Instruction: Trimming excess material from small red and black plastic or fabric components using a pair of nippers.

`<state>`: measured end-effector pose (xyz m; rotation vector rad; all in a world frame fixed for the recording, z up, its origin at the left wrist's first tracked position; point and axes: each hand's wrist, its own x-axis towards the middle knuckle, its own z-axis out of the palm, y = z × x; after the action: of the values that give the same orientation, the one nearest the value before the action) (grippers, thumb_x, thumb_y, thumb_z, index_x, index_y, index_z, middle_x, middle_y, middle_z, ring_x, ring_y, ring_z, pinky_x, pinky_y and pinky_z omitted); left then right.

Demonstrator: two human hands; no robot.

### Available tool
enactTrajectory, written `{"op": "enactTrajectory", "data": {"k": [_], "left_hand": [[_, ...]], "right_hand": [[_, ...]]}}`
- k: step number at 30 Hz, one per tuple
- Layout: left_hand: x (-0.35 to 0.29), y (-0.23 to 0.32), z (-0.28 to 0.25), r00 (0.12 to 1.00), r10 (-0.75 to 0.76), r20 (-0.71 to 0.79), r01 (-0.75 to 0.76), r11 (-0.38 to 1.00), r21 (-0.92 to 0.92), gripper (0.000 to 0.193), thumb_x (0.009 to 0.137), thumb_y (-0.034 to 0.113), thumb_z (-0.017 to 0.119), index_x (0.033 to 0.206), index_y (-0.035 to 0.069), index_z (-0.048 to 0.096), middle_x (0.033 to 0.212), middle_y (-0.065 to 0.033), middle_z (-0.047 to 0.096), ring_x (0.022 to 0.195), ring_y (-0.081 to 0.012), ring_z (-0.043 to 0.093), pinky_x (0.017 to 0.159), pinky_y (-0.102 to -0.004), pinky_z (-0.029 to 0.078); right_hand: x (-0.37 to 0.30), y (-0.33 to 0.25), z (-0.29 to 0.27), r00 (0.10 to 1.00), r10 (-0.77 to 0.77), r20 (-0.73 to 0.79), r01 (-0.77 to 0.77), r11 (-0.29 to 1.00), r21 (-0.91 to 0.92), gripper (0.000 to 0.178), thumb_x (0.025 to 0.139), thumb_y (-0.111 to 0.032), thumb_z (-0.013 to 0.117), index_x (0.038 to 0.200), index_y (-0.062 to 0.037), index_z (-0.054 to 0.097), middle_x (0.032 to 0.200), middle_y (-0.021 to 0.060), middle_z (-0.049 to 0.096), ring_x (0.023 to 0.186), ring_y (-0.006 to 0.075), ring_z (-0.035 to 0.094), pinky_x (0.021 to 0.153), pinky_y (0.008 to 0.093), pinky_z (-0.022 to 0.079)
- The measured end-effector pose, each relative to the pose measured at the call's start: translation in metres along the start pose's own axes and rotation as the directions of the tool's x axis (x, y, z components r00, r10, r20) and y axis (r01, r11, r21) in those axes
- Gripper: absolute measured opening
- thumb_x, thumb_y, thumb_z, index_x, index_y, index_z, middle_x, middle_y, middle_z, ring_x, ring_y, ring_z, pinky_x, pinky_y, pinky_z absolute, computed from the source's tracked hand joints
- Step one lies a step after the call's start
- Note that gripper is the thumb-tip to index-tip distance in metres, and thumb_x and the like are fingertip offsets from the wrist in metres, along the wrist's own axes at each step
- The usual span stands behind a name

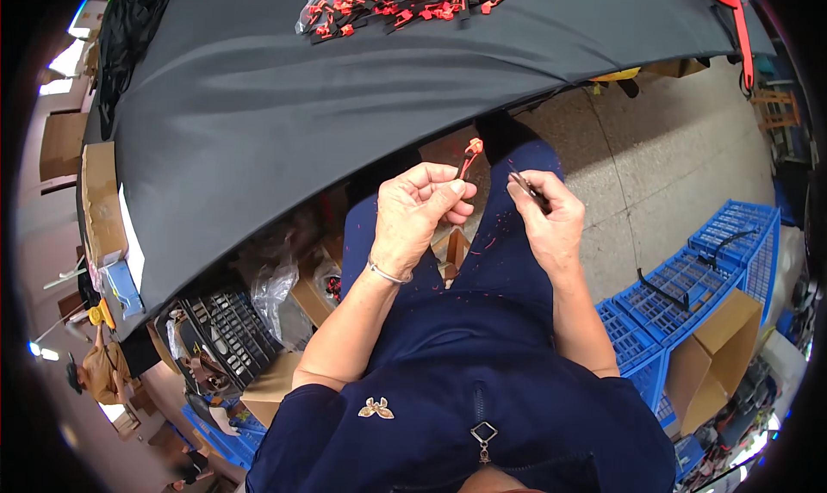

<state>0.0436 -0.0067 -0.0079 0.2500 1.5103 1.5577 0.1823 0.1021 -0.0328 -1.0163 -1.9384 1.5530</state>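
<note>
L hand (pixel 413 204) fingers pinched red/blk pc (pixel 472 151), R hand (pixel 553 222) gripped dk tool (pixel 532 193), both over lap (pixel 504 273), nr counter (pixel 284 105) edge; open floor (pixel 663 144) lay to R.

A dark, softly creased cloth covers the tabletop (pixel 258 140), which curves across the upper left. Right of it, the grey floor (pixel 680 161) shows a thin dark line. Blue crates (pixel 715 278) stand at the right, just beside an open carton (pixel 728 342). At the left edge, 2 boxes (pixel 104 209) sit near the tabletop. Bright white patches glare at upper left; lower down, 2 small lights (pixel 47 354) shine against the dim rim.
</note>
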Motion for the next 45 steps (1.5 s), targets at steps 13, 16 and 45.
{"op": "enactTrajectory", "data": {"k": [13, 16, 45], "left_hand": [[-0.002, -0.006, 0.009, 0.998, -0.031, 0.059, 0.037, 0.994, -0.106, 0.019, 0.083, 0.009, 0.062, 0.097, -0.004, 0.059, 0.084, -0.0126, 0.066, 0.065, -0.0122, 0.063, 0.059, -0.0231, 0.052], [-0.002, -0.005, 0.01, 0.997, -0.042, 0.058, 0.047, 0.995, -0.091, 0.018, 0.083, 0.009, 0.062, 0.096, -0.004, 0.06, 0.082, -0.0117, 0.066, 0.064, -0.0114, 0.062, 0.058, -0.0224, 0.051], [0.001, -0.025, 0.019, 0.641, 0.688, 0.341, -0.653, 0.255, 0.713, 0.01, 0.071, -0.002, 0.062, 0.081, 0.0, 0.064, 0.072, -0.0089, 0.064, 0.062, -0.0164, 0.063, 0.058, -0.0235, 0.05]], "right_hand": [[-0.005, -0.009, 0.004, 0.933, -0.33, -0.141, 0.293, 0.927, -0.233, 0.023, 0.069, -0.01, 0.075, 0.086, -0.0009, 0.061, 0.067, 0.0072, 0.059, 0.06, 0.0187, 0.057, 0.054, 0.0278, 0.045], [-0.002, -0.005, 0.005, 0.889, -0.441, -0.122, 0.382, 0.863, -0.33, 0.024, 0.068, -0.012, 0.075, 0.085, -0.003, 0.061, 0.067, 0.0057, 0.058, 0.058, 0.0191, 0.056, 0.052, 0.0288, 0.044], [0.012, 0.012, 0.006, 0.983, 0.158, 0.095, -0.184, 0.874, 0.449, 0.023, 0.078, -0.009, 0.069, 0.095, -0.0001, 0.055, 0.076, -0.0003, 0.057, 0.07, 0.0036, 0.051, 0.062, 0.0178, 0.042]]}}
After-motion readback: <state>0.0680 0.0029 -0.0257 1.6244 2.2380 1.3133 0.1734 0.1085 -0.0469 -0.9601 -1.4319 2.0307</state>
